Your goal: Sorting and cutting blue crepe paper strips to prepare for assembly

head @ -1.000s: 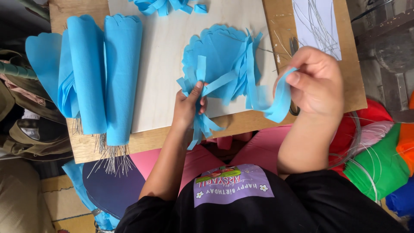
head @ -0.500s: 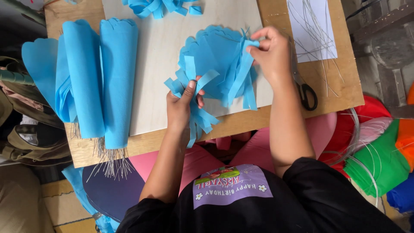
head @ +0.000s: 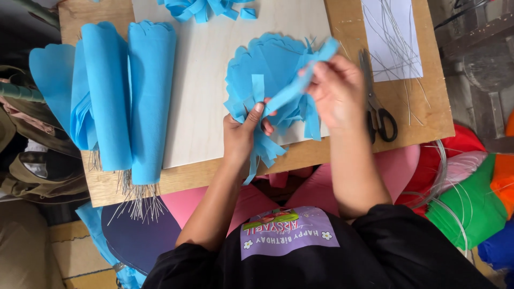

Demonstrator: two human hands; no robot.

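- Left hand [head: 242, 132]: fingers closed around the gathered base of a blue paper flower [head: 267, 80], thumb pressed up against the bunch; hand sits over the near edge of the worktop [head: 214, 176]
- Right hand [head: 338, 91]: fingers pinched on a blue paper strip [head: 300, 83] that runs from the held bunch up and to the right, its free end sticking out past the fingertips
- Blue paper flower: fanned, scalloped petals spread flat on the pale board [head: 214, 80], just beyond the left hand; several loose cut tails hang down from the bunch over the near edge of the worktop
- Pale board: light sheet laid on the brown wooden worktop, covering its middle
- Rolled blue paper [head: 128, 96]: two upright rolls side by side at the left of the worktop, flatter blue sheets touching them further left; thin wires [head: 134, 198] stick out from their near ends past the worktop edge
- Scissors [head: 377, 109]: black-handled, lying shut on the worktop just right of the right hand, blades pointing far
- White sheet [head: 393, 37]: at the far right of the worktop, strewn with fine wire lengths
- Blue paper scraps [head: 206, 8]: small heap at the far edge of the board
- Coloured paper [head: 471, 198]: red, green, orange and blue pieces lying off the worktop at the right
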